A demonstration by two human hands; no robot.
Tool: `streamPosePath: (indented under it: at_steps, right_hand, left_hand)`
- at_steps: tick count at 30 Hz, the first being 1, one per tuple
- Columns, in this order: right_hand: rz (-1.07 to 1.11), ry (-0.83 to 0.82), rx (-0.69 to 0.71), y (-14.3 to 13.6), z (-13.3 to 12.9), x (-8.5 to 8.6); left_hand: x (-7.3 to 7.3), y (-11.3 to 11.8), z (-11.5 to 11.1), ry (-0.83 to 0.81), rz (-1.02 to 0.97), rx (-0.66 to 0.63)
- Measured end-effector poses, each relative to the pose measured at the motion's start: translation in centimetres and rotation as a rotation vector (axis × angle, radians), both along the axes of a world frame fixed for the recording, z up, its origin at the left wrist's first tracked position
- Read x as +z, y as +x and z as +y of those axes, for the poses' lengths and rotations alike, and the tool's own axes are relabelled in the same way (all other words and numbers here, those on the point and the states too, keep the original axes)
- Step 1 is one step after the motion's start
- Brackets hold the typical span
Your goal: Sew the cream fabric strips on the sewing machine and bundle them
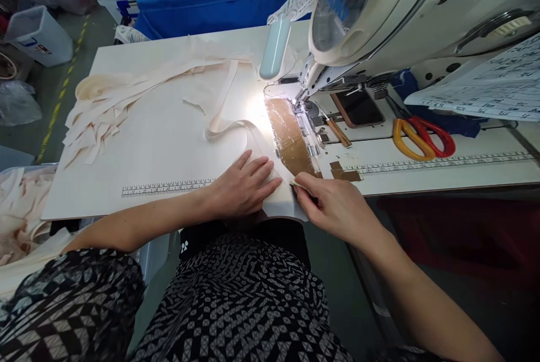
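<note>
The right hand's (333, 204) grip pinches the edge of pale cloth (282, 200) nearly shut, beside the open left hand (244, 186) pressing it on the bench (160, 142) before a sewing machine (379, 30); light, even tension should best prevent puckers.

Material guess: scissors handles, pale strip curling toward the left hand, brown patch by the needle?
Scissors handles: likely hard plastic, smooth; solid yellow and red with a soft sheen.
Pale strip: probably thin woven or knit fabric, matte; it curls and drapes softly. Weave not readable.
Brown patch: looks like glossy packing tape; creases catch the lamp light. Could be other plastic film.
</note>
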State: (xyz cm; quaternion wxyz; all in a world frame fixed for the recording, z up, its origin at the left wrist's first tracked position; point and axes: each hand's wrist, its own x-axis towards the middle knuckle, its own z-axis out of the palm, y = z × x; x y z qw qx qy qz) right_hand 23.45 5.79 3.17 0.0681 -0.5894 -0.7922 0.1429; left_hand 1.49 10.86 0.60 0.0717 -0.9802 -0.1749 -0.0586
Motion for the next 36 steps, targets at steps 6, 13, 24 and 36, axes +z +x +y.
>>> streamPosePath:
  at_steps: [6, 13, 24, 36]
  right_hand:
    - [0.003, -0.020, -0.004, 0.4, 0.2, 0.2]
    - [0.038, -0.019, -0.084, -1.8, 2.9, -0.2]
    - [-0.031, 0.041, -0.120, -2.3, 3.3, -0.5]
    - [0.252, 0.173, -0.162, -2.3, 3.0, -2.3]
  left_hand:
    - [0.2, -0.7, 1.3, -0.026, 0.023, 0.022]
    - [0.7, -1.0, 2.3, -0.032, 0.030, 0.081]
    - [-0.2, -0.8, 1.7, -0.010, -0.059, 0.054]
    - [-1.1, -0.6, 1.5, 0.009, -0.137, 0.067]
